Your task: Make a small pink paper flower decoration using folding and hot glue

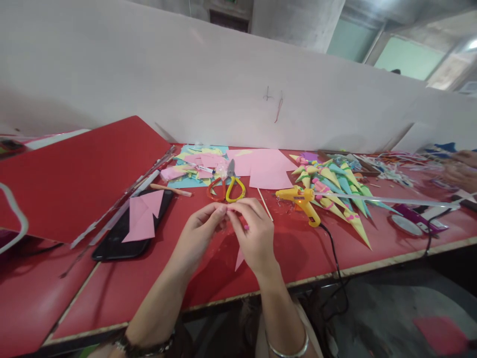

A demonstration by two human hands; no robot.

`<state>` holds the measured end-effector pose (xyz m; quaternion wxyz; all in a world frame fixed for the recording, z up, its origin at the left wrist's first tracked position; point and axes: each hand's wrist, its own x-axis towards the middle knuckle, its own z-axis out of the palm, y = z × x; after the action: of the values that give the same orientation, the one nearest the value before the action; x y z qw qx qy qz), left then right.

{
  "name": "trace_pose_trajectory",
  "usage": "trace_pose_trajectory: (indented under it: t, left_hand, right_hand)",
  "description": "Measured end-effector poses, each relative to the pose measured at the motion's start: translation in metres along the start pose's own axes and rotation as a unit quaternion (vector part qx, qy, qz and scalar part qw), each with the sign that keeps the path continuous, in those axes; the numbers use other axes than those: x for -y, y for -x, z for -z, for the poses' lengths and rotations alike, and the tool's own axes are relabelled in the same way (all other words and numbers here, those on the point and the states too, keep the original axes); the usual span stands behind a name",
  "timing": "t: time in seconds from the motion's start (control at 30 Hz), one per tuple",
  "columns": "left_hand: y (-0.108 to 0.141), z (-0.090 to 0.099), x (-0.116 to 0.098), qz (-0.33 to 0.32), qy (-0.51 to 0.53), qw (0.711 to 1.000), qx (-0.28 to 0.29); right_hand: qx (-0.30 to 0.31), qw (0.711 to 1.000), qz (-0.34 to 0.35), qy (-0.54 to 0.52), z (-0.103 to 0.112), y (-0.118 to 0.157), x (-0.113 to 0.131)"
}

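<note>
Over the red table, my left hand (201, 228) and my right hand (255, 231) meet at the fingertips. Both pinch something small and pink, mostly hidden by the fingers. A pink paper point (239, 259) shows below my right hand; whether it hangs from the hand is unclear. Just beyond the fingers lie scissors (235, 189) with one red and one yellow handle. A yellow glue gun (303, 201) with a long clear stick rests to the right of my right hand. Past it is a pile of yellow, blue and pink paper cones (335, 181).
Pink sheets (270, 169) and paper scraps (197, 166) lie at the back. Left are a black phone-like object (124, 246) under pink paper (143, 223), a brush (171, 189) and a big red board (93, 174). A black cord crosses the front edge. Another person's hand (462, 169) is far right.
</note>
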<state>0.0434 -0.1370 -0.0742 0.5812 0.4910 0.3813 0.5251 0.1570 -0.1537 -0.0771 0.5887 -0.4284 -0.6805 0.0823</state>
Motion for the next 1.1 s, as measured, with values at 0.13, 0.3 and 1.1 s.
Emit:
trace_pose_trajectory:
  t: [0.13,0.3,1.1]
  left_hand:
    - [0.003,-0.003,-0.006,0.014,0.019,0.999,0.026]
    - [0.003,0.001,-0.007,-0.006,-0.035,0.999,-0.001]
    - [0.006,-0.009,0.004,-0.011,-0.551,0.832,0.058]
  right_hand:
    - [-0.066,0.988,-0.078,-0.113,0.002,-0.003,0.004]
    - [-0.239,0.887,-0.239,-0.316,0.017,-0.009,-0.01]
    - [-0.174,0.888,-0.277,-0.324,0.021,-0.011,-0.013]
